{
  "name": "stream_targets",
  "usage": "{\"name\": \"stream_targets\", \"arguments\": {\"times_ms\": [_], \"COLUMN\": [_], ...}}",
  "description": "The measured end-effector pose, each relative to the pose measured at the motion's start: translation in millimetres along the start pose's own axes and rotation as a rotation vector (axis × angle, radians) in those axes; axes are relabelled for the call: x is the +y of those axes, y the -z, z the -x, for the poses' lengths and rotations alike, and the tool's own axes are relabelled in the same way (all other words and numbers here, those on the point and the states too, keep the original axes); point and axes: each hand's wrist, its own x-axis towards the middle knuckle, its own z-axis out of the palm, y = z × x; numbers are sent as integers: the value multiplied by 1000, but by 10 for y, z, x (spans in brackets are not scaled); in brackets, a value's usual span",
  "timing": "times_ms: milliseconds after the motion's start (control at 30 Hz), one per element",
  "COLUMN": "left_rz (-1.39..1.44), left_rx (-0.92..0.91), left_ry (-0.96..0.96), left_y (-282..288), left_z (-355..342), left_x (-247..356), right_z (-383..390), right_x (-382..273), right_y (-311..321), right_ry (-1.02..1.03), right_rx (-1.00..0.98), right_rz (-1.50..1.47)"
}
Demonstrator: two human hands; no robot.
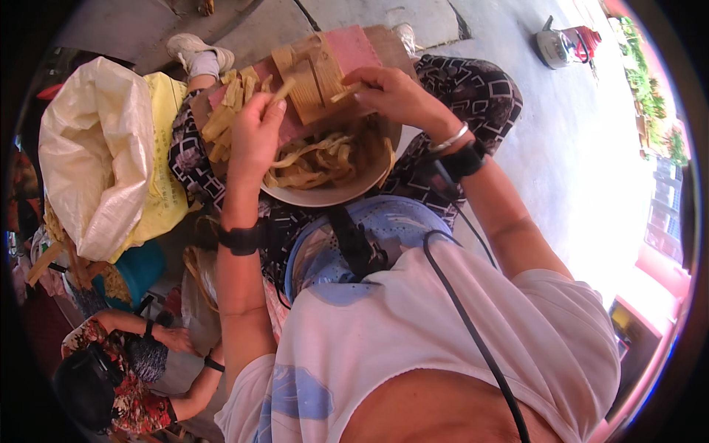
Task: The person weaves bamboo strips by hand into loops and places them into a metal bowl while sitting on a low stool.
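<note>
in the head view, a short tan strip (283, 90) is pinched between the thumb and fingers of the left hand (255, 133), with hardly any gap left. a second strip (343, 95) seems to be gripped by the right hand (395, 96), whose fingers are drawn together, though the contact is partly hidden. between and beyond the hands, a ridged tan slab (303, 96) is laid on a pink cloth (354, 48) over a board (390, 48), apparently borne on the lap. if a knee is shifted, the board could be tilted and the slab or the loose pile of strips (221, 122) spilled. curled ribbons (325, 159) in the pale bowl (317, 198) might be dragged over its rim by a lowered wrist. either held strip could be split by too hard a pinch, or dropped through too slack a one.
</note>
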Motion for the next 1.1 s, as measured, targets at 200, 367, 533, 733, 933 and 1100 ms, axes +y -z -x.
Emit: {"name": "stream_targets", "arguments": {"times_ms": [200, 367, 533, 733, 933, 1100], "left_rz": [689, 669, 444, -160, 202, 504], "left_rx": [-304, -392, -258, -286, -524, -526], "left_ry": [213, 192, 133, -2, 107, 168], "left_y": [-168, -229, 5, -153, -43, -132], "left_z": [303, 517, 647, 750, 536, 398], "left_x": [519, 538, 398, 484, 572, 631], "right_z": [369, 420, 493, 458, 523, 835], "right_x": [-284, -357, -215, -431, -353, -622], "right_y": [9, 52, -215, -333, -230, -206], "right_ry": [-139, -134, 139, 548, 327, -35], "right_rx": [-213, -281, -81, 188, 18, -532], "right_rz": [-469, -347, -246, 53, 158, -847]}}
